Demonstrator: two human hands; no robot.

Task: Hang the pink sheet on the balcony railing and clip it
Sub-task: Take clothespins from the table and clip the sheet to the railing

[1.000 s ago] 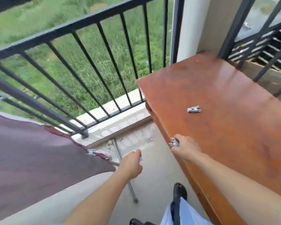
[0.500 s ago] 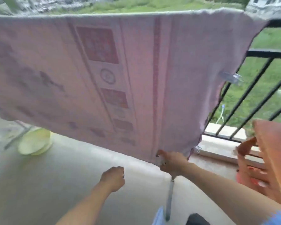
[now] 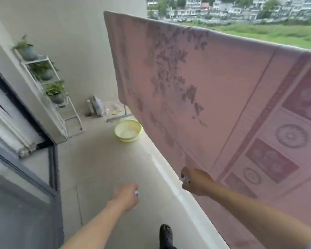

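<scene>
The right hand point(image 3: 197, 182) was curled round a small pale clip point(image 3: 185, 179), held in its fingers right against the lower edge of the sheet point(image 3: 214, 97), with the forearm reaching in from the near right. The left hand point(image 3: 126, 195) hung lower and to the left, over the floor point(image 3: 101, 168) and apart from the cloth. Its fingers were closed on a small pale piece point(image 3: 136, 192) that peeped out at the knuckles and was too small to name. The pink sheet hung spread wide along the right side. Its top edge ran from the far middle out past the right border, and what carried it was hidden under the cloth. A dark leafy pattern showed on its far part, with bands, circles and rectangles nearer the right. Its lower edge slanted just above a pale ledge point(image 3: 169, 173) running along the floor. Farther off on the floor, near the sheet's far lower corner, stood a light green basin point(image 3: 128, 130). Beyond it, by the far wall, were some pale bottles point(image 3: 96, 105). At the left a white rack point(image 3: 68, 112) leaned against the wall, with potted plants point(image 3: 55, 90) on its steps, and nearer was a dark door frame point(image 3: 52, 164). A black shoe point(image 3: 166, 236) showed at the bottom edge. Over the sheet lay a green field point(image 3: 276, 33) and buildings point(image 3: 232, 8).
</scene>
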